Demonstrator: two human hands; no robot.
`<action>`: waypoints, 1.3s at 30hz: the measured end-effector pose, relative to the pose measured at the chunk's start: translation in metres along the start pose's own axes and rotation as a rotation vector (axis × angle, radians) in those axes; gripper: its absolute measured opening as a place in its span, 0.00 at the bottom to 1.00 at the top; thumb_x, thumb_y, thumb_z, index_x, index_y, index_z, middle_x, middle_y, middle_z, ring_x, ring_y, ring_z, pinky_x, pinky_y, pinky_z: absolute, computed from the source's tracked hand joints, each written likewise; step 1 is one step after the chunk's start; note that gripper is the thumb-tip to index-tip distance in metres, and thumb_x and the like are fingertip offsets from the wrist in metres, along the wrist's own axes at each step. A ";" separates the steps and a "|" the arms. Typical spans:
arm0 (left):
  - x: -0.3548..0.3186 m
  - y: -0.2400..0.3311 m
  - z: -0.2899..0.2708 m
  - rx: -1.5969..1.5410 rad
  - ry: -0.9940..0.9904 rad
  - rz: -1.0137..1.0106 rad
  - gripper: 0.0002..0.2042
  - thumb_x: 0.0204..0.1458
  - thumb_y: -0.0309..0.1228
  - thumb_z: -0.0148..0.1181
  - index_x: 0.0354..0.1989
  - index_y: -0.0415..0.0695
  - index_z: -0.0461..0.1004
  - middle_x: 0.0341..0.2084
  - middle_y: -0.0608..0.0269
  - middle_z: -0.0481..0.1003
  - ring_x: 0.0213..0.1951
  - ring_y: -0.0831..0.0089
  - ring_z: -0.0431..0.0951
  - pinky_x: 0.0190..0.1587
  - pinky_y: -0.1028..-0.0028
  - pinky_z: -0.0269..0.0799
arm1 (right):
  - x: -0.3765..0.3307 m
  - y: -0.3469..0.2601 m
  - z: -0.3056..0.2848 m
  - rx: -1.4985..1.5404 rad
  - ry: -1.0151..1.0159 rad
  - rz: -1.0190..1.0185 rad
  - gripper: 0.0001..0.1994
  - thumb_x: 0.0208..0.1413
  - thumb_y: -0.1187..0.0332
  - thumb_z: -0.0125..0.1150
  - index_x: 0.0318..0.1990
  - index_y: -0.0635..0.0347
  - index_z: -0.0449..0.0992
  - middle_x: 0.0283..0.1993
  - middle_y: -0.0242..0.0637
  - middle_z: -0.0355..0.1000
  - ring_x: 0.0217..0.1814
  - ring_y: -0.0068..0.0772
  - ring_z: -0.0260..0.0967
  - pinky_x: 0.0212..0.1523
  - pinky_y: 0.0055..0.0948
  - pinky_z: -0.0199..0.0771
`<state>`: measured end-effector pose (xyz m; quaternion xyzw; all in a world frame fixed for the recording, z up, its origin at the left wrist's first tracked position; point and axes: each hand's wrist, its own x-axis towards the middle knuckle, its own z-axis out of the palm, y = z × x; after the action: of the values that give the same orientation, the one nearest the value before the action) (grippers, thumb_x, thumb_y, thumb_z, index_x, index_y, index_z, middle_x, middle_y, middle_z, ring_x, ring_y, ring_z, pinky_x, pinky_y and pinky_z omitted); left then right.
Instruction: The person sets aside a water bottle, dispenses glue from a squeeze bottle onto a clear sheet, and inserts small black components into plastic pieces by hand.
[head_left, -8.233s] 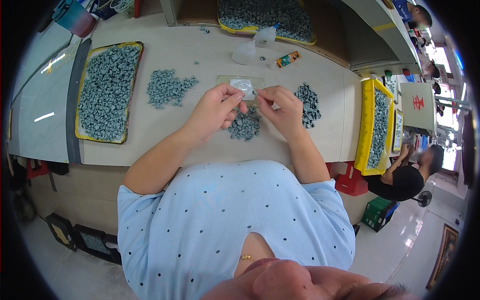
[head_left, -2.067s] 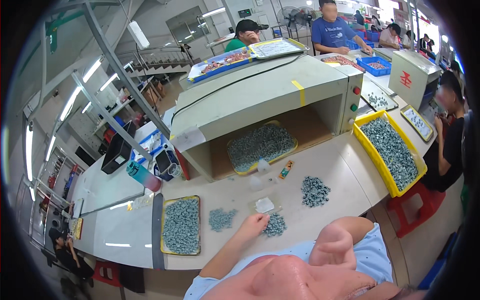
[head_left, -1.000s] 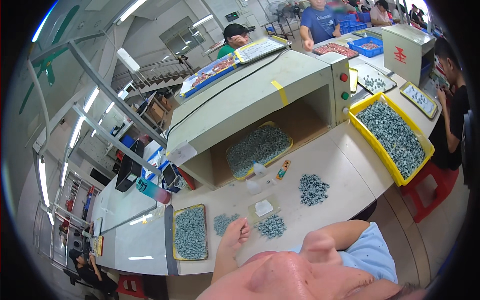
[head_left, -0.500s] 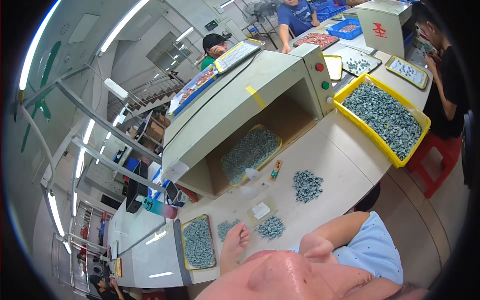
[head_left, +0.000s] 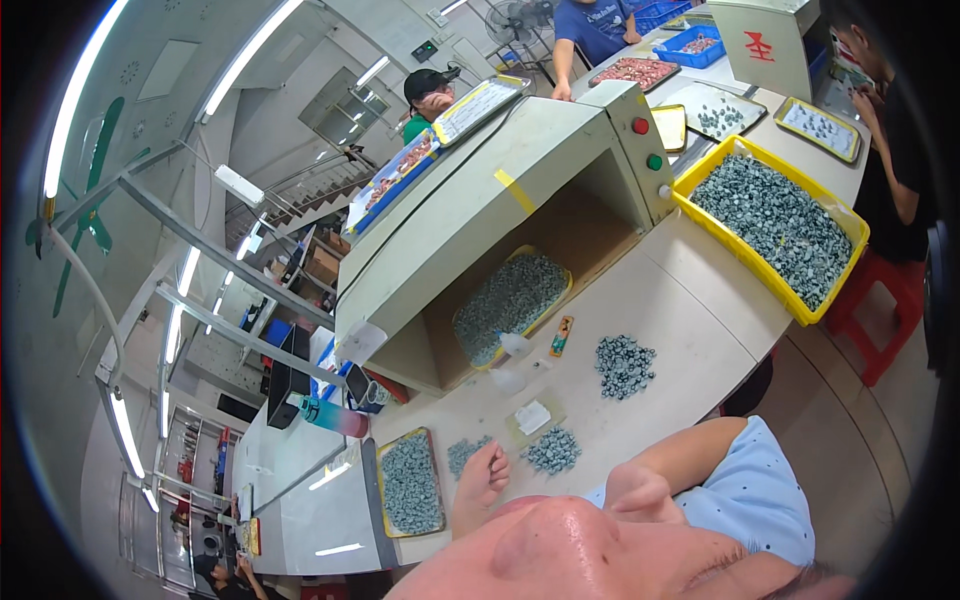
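Note:
My left hand (head_left: pixel 487 472) is closed, fingers curled in, just above the pale table. Beside it lie a small pile of dark grey-green beads (head_left: pixel 466 455) and a larger pile of such beads (head_left: pixel 553 452). My right hand (head_left: pixel 638 490) is also curled, held close to my body on the right; part of it is hidden. Whatever either hand may hold is too small or hidden to make out. A white paper piece (head_left: pixel 533 418) rests on a yellowish pad (head_left: pixel 549 402) beyond the larger pile. Farther right is a pile of shinier dark beads (head_left: pixel 625 367).
A bead-filled tray (head_left: pixel 411 484) lies at left. A boxy cabinet (head_left: pixel 470 215) stands ahead with another bead tray (head_left: pixel 512 305) inside. The yellow bin (head_left: pixel 778 232) of beads juts over the table edge. A bottle (head_left: pixel 333 416) stands far left; other people sit around.
The whole view has shifted slightly, so the table things appear a little farther right. My hands keep nearly the same curled pose. A person's arm across the cabinet has moved a little.

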<state>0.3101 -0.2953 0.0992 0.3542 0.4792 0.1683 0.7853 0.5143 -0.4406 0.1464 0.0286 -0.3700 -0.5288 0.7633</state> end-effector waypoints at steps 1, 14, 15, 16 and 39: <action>0.000 0.003 -0.004 -0.001 0.001 0.001 0.12 0.58 0.37 0.46 0.24 0.48 0.61 0.13 0.74 0.55 0.14 0.84 0.50 0.13 0.84 0.42 | 0.002 0.004 0.007 0.001 0.001 0.001 0.12 0.50 0.72 0.51 0.42 0.59 0.74 0.51 0.30 0.68 0.48 0.20 0.67 0.35 0.32 0.72; 0.007 0.018 -0.050 -0.040 0.023 0.028 0.11 0.58 0.36 0.46 0.25 0.47 0.61 0.13 0.73 0.56 0.14 0.84 0.52 0.14 0.84 0.43 | -0.014 0.001 0.048 0.242 -0.318 0.237 0.08 0.51 0.74 0.51 0.39 0.58 0.72 0.46 0.31 0.66 0.49 0.25 0.64 0.37 0.34 0.72; 0.006 0.021 -0.057 -0.029 0.029 0.045 0.11 0.58 0.36 0.46 0.25 0.47 0.61 0.13 0.73 0.56 0.14 0.84 0.52 0.14 0.84 0.44 | -0.016 0.001 0.057 0.077 -0.156 0.160 0.11 0.50 0.75 0.50 0.41 0.61 0.74 0.48 0.34 0.68 0.49 0.27 0.66 0.40 0.31 0.74; 0.005 0.024 -0.063 -0.042 0.031 0.044 0.11 0.58 0.36 0.46 0.25 0.47 0.61 0.13 0.73 0.56 0.14 0.84 0.52 0.14 0.84 0.44 | -0.020 0.000 0.061 0.087 -0.161 0.168 0.11 0.50 0.75 0.50 0.41 0.61 0.74 0.48 0.34 0.68 0.49 0.27 0.66 0.40 0.31 0.74; 0.013 0.069 -0.181 -0.214 -0.019 0.205 0.12 0.57 0.38 0.48 0.23 0.49 0.62 0.12 0.75 0.54 0.14 0.85 0.51 0.13 0.84 0.41 | -0.097 -0.040 0.154 0.302 -0.427 0.227 0.08 0.49 0.71 0.55 0.38 0.54 0.70 0.45 0.25 0.62 0.44 0.23 0.63 0.32 0.33 0.66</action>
<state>0.1640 -0.1684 0.0887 0.3171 0.4124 0.2942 0.8018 0.3747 -0.3239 0.1887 -0.0117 -0.5977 -0.3731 0.7095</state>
